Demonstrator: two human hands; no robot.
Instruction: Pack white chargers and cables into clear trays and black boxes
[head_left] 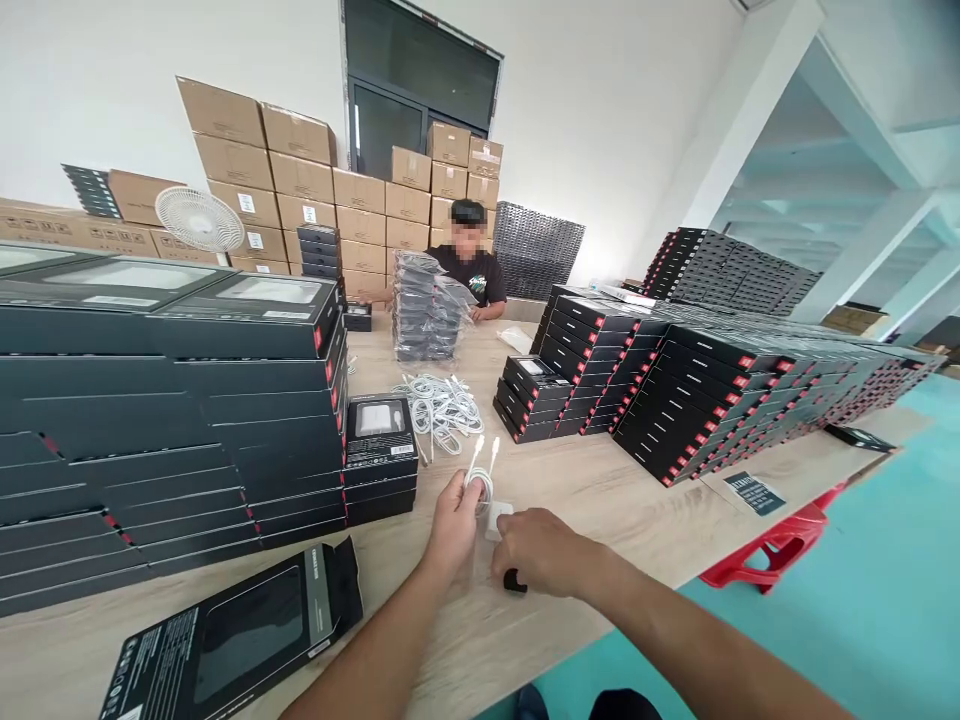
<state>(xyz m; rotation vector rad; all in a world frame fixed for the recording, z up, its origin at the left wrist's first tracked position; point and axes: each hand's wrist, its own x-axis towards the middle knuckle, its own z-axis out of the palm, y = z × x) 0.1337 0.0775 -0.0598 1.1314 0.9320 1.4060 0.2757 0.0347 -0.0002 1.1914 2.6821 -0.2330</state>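
Observation:
A small coil of white cable [480, 482] is gripped in my left hand [453, 520], its two plug ends sticking up. Just to the right, my right hand [544, 552] is closed, fingers curled down beside a white block [499, 518] that looks like a charger. Under that hand's lower side a small black piece [514, 580] shows; what the fingers hold is mostly hidden. Clear plastic seems to lie between the hands. Beyond them is a tangled pile of white cables [442, 410]. An opened black box with a window [247, 630] lies at front left.
Tall stacks of black boxes stand left [165, 420] and right [705, 390] of the wooden table [570, 490]. Across it, a person [480, 275] sits behind plastic-wrapped black trays [427, 310]. A red stool [772, 545] is beside the right edge. Cartons [300, 180] line the wall.

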